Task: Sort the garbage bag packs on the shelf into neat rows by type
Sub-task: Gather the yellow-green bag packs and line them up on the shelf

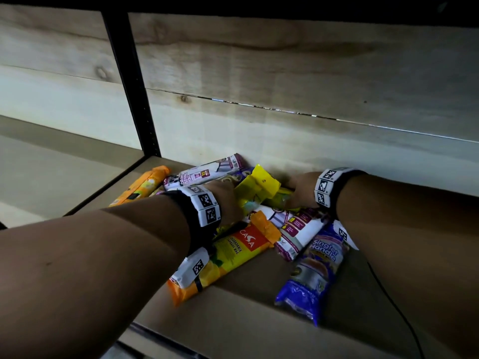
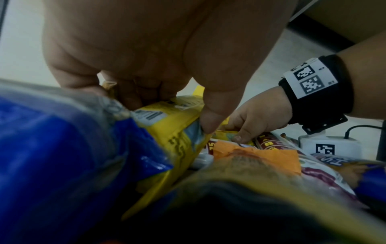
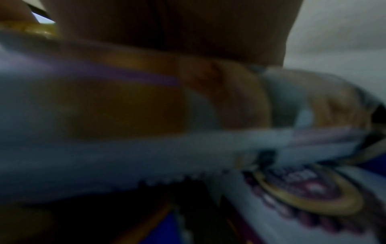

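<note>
Both hands are deep in the heap now, and the target looks like the yellow pack (image 1: 255,189), sitting right between them at the top of the pile. The left hand (image 1: 223,200) has its fingers curled down onto that pack, thumb (image 2: 211,122) pressing into the wrapper, as the left wrist view shows; the right hand (image 2: 256,122) is bent over a second yellow-green pack (image 1: 278,199) just beside it, fingertips pinching its edge. The garbage bag packs are still a jumble on the shelf (image 1: 246,320), no rows yet, so I'd judge this the very start of the sort. To do it well: lift the yellow pack straight up rather than dragging, since the wrappers look slick and neighbours could slide off the front lip; the blue pack (image 1: 315,268) near the right forearm already pokes over the edge. Then lay like with like. Reading labels: the orange-and-yellow pack (image 1: 233,255) below the left wrist says "CASA" with "GARBAGE BAG" partly legible; the blue one reads "Singlet Handle"; the white-and-purple pack (image 1: 204,172) beyond the left hand says "DRAW STRING BAG"; a similar one (image 1: 298,231) lies below the right hand. An orange pack (image 1: 141,186) sits out left. The right wrist view is too blurred to help.
</note>
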